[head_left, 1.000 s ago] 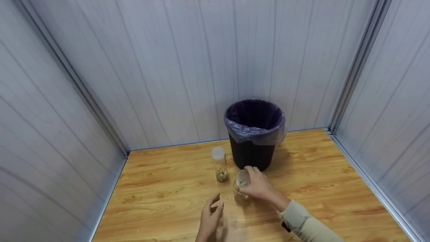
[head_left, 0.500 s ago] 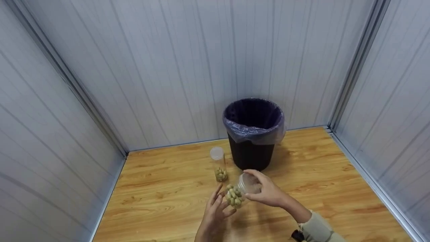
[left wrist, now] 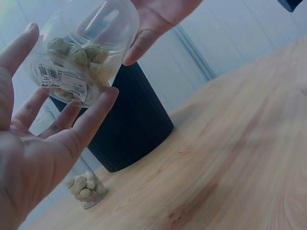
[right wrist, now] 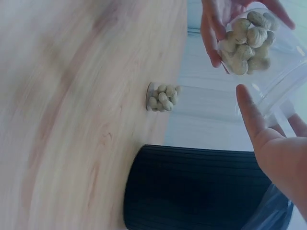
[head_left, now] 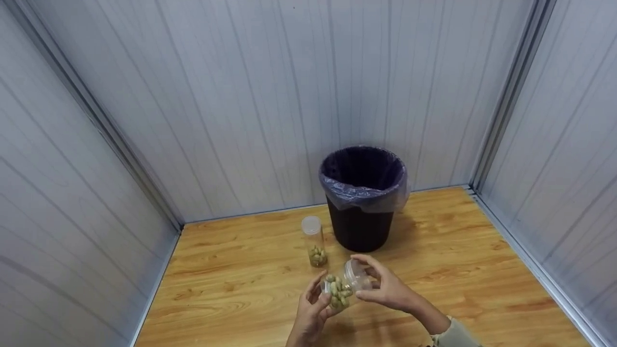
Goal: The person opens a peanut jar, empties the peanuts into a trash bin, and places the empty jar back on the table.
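Note:
A clear plastic jar [head_left: 353, 284] with peanuts [head_left: 339, 292] in its bottom is held up off the table, tilted onto its side. My left hand [head_left: 311, 311] grips its base; in the left wrist view a label with a barcode [left wrist: 62, 79] shows there, fingertips around it. At the other end my right hand [head_left: 393, 291] holds the ridged lid end, thumb below and fingers over the top. In the right wrist view the peanuts [right wrist: 247, 43] lie gathered toward the left hand's side. Behind the hands stands a second, upright lidded jar [head_left: 313, 238] with peanuts at its bottom.
A black bin [head_left: 361, 229] lined with a purple plastic bag [head_left: 359, 195] stands just behind the hands, right of the upright jar. The wooden tabletop [head_left: 231, 279] is bordered by pale panel walls [head_left: 250, 106] at the back and on both sides.
The right hand has lifted the jar off the table and tipped it sideways, base to the left. The left hand, free at first, has come up and taken hold of the base.

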Tool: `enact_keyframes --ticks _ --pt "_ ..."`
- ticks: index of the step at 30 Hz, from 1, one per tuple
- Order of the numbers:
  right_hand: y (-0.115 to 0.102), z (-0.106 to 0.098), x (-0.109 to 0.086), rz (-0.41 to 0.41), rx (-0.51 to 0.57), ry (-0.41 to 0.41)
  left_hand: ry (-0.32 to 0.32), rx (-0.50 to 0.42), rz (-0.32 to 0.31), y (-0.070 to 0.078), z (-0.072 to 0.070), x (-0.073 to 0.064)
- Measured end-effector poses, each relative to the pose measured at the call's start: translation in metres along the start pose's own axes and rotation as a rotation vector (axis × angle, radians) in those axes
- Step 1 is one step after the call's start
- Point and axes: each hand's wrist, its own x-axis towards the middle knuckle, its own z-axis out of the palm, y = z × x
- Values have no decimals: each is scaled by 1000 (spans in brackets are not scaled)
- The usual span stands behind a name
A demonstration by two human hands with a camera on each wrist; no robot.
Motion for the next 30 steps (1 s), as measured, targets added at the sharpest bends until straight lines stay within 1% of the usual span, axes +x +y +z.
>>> enact_keyframes --ticks 2,5,7,9,11,13,15,16,20,23,25,27,28,30 --pt "-3 -1 0 52 -37 46 15 13 8 -1 0 0" --pt "-13 -1 3 156 -185 156 18 31 18 -1 0 2" --pt "-20 0 7 245 -286 197 7 47 32 -1 -1 2" --pt "-25 1 11 324 -356 185 -4 58 39 -1 -2 3" --pt "-29 2 13 385 -375 140 -17 69 49 -1 -4 2" --pt "-29 3 14 414 -363 97 -25 77 56 -1 -6 2" --pt "-27 2 13 393 -327 61 -17 88 42 -2 -7 2" --pt "-26 2 12 364 -319 41 -12 93 36 -1 -7 1" --pt "-23 -5 8 173 -304 -63 4 95 2 -2 -7 0" --pt "-19 -10 3 35 -335 -118 7 88 -7 -4 -7 0" --pt "-14 -11 0 -35 -352 -148 14 89 -10 -5 -8 0" --pt "-10 -10 -2 -90 -370 -147 22 85 -15 -5 -9 0" --pt "-8 -9 -3 -100 -377 -135 28 82 -16 -5 -10 0" --pt "-6 -6 -2 -80 -387 -75 41 76 -12 -5 -11 -1"
